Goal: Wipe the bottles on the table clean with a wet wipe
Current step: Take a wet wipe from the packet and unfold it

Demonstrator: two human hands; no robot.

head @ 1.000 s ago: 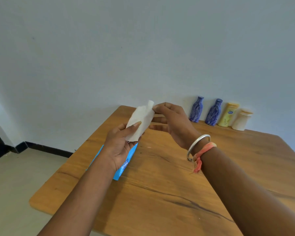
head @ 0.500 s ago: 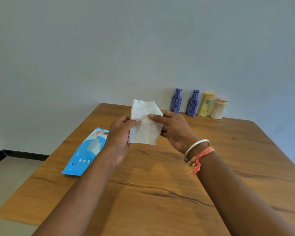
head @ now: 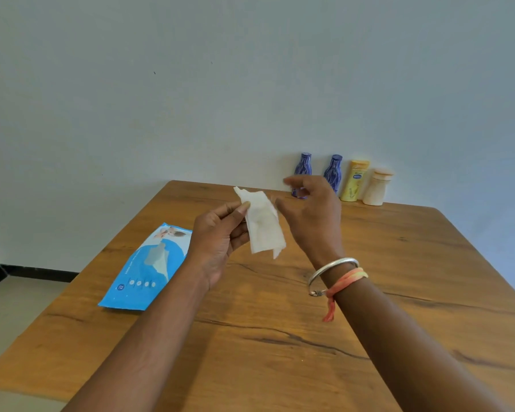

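Note:
A white wet wipe (head: 263, 226) hangs from my left hand (head: 220, 236), pinched between thumb and fingers above the wooden table (head: 280, 337). My right hand (head: 312, 215) is just right of the wipe, fingers spread and blurred, holding nothing. Several bottles stand in a row against the wall at the table's far edge: a blue patterned bottle (head: 302, 166), partly hidden behind my right hand, a second blue bottle (head: 334, 172), a yellow bottle (head: 356, 181) and a cream bottle (head: 376, 187).
A blue pack of wet wipes (head: 147, 269) lies flat on the table's left side, its flap lifted. The wall runs right behind the bottles. The table's left edge drops to a pale floor (head: 9, 316).
My right hand has let go of the wipe and moved right, towards the bottles. The wipe, held spread by both hands before, now hangs folded from the left hand alone.

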